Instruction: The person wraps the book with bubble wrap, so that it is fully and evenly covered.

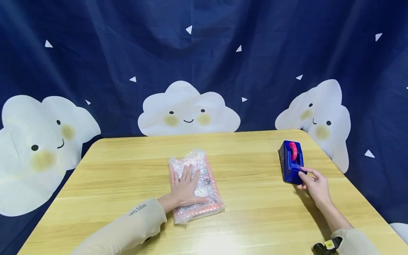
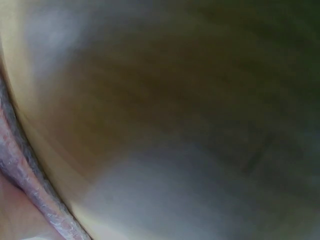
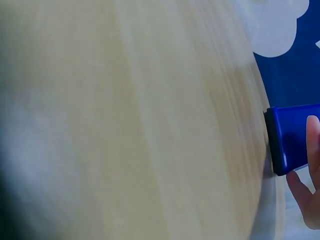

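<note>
A flat rectangular thing with an orange-pink border, wrapped in bubble wrap [image 1: 204,180], lies on the table left of the middle. My left hand [image 1: 186,189] presses on it with spread, straight fingers. In the left wrist view only a strip of the bubble wrap [image 2: 30,172] shows at the left edge. Toward the table's right side stands a blue tape dispenser [image 1: 288,171] with a pink roll of tape [image 1: 293,151] in it. My right hand [image 1: 315,186] is at its front end, thumb and forefinger pinching by the cutter. The tape end between them is too small to make out.
The wooden table [image 1: 127,166] has a light grain and rounded far corners. Behind it hangs a dark blue curtain [image 1: 216,63] printed with white clouds and triangles. A black wrist device [image 1: 326,247] sits at the right sleeve.
</note>
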Demonstrator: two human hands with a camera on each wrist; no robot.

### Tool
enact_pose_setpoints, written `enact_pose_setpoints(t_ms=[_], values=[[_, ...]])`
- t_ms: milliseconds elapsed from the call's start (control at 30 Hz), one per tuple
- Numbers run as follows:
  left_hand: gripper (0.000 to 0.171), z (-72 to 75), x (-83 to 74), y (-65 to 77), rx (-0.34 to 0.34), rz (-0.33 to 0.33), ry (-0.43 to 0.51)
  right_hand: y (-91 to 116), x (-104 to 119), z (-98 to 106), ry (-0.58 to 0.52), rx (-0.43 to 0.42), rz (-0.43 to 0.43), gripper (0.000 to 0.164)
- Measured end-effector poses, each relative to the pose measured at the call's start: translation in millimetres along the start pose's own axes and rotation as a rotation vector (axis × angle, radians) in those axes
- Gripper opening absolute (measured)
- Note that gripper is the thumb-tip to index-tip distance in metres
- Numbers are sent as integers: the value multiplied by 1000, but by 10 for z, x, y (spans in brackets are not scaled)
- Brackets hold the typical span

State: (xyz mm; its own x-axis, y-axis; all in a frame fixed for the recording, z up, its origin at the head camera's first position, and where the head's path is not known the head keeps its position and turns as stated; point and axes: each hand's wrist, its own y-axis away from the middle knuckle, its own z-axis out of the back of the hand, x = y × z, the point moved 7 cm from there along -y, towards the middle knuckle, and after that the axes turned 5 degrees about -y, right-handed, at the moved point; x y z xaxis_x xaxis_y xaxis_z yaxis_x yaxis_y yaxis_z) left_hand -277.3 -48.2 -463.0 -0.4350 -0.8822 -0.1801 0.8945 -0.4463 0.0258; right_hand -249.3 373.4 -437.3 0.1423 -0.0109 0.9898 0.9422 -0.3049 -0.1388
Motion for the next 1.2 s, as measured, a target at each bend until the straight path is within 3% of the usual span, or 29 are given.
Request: enact_pose_setpoints(t_ms=[333, 567, 833, 1200], values=[[110, 28, -16, 22, 25, 4, -1, -12, 34, 2, 123, 40, -32, 23], [109, 39, -13, 31, 27, 8, 0, -50, 94, -21, 279, 86, -25, 30], [109, 25, 5, 13, 15, 3, -20, -85, 137, -67, 239, 174, -69, 34], [111, 6, 2, 16, 33, 4, -5, -118, 175, -74, 358, 232, -97, 36]])
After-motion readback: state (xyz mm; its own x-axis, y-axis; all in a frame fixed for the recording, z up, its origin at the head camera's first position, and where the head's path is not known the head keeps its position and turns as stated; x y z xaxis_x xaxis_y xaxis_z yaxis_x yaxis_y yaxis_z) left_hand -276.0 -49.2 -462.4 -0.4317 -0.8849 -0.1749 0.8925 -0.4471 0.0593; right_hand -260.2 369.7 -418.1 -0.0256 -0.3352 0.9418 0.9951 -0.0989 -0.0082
